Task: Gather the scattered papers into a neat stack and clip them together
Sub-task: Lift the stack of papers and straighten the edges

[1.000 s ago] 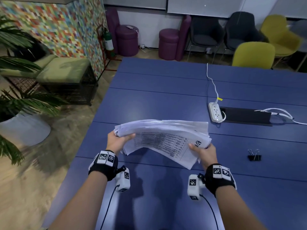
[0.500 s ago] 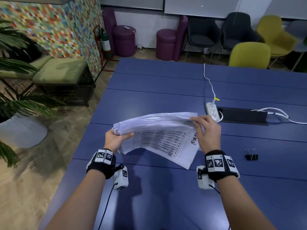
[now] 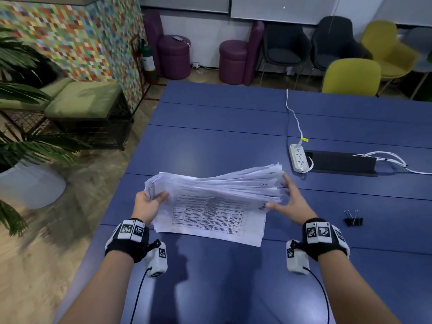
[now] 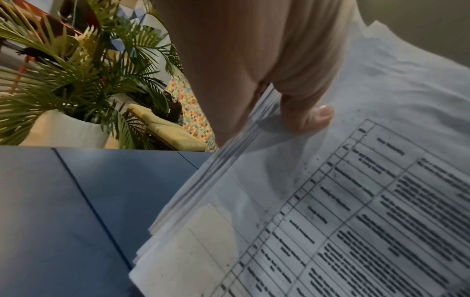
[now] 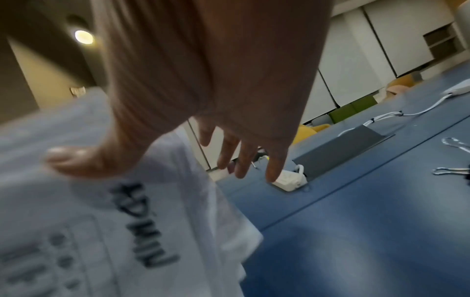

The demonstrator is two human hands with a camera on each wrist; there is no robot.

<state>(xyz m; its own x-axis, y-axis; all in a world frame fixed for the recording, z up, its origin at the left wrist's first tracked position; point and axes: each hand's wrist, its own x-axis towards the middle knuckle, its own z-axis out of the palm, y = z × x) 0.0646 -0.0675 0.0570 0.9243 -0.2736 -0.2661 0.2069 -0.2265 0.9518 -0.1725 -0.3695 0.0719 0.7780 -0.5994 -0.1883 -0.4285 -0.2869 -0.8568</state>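
A thick bundle of printed papers (image 3: 210, 197) is held on edge over the blue table (image 3: 210, 141), its lower edge touching the tabletop. My left hand (image 3: 149, 202) grips its left end, thumb on the front sheet (image 4: 305, 118) and fingers behind. My right hand (image 3: 285, 197) is at the right end with straight, spread fingers against the sheet edges; its thumb (image 5: 73, 160) lies on the front page marked ADMIN (image 5: 142, 227). A black binder clip (image 3: 353, 219) lies on the table to the right, apart from both hands, also seen in the right wrist view (image 5: 452, 170).
A white power strip (image 3: 300, 160) with its cable lies beyond the papers, next to a dark cable hatch (image 3: 343, 163). Chairs (image 3: 350, 76) stand at the far end. The table's left edge drops to the floor, with plants (image 3: 28, 146) and a bench there.
My right hand let go of the bundle's top right corner and now lies flat-fingered against the right edges. The bundle has dropped, its lower edge now on the table.
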